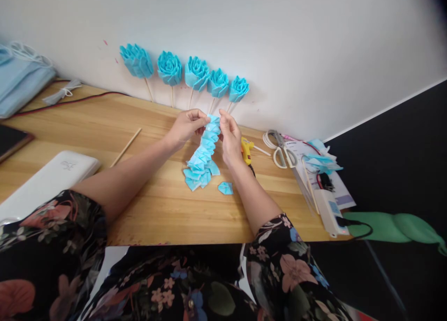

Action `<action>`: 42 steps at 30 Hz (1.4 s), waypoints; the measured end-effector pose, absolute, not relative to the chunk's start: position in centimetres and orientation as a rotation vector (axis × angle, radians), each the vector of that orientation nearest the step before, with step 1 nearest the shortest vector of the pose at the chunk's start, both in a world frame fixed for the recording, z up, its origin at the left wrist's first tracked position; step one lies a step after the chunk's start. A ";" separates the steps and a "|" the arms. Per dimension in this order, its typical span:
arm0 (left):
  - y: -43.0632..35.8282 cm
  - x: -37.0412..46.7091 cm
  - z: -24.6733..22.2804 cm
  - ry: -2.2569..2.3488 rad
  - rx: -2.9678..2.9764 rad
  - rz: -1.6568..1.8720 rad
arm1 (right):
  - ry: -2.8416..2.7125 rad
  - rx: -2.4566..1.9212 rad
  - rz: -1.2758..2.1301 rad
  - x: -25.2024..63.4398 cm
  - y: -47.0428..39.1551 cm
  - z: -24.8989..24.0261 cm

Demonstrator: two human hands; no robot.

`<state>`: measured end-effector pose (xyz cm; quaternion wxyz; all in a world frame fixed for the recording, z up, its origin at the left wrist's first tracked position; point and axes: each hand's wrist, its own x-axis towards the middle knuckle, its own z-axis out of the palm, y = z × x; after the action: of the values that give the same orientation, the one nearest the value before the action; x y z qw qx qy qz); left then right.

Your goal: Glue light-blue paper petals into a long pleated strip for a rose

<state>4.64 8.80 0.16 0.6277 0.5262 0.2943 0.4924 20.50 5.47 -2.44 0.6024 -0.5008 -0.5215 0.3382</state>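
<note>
both hands [209, 130] pinching top of blue petal strip [204, 156]; fingertips partly hidden behind strip

Light blue petal strip [203, 156], yellow glue gun [246, 150]

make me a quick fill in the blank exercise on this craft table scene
1. Both hands hold the top of a strip of folded blue fabric petals that trails onto the ____ table.
2. ____ finished blue fabric roses on sticks lean against the white wall.
3. The white-handled scissors lie to the ____ of the yellow glue gun.

Missing words: wooden; five; right
</note>
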 end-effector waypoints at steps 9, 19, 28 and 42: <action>8.3 5.0 -0.4 0.568 1.156 1.075 | -1.210 -1.110 0.668 20.4 5.9 -2.9; 8.5 4.4 -0.1 0.677 1.257 1.051 | -1.157 -1.134 0.680 20.6 6.0 -3.0; 8.3 4.6 -0.1 0.698 1.327 1.015 | -1.226 -1.093 0.792 20.8 6.0 -2.9; 8.7 4.3 -0.3 0.705 1.263 1.113 | -1.194 -1.145 0.822 20.5 5.8 -2.7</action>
<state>4.27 8.74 -0.34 0.6116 0.5476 0.3055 0.4825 20.51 5.77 -2.75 0.6032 -0.4944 -0.5156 0.3548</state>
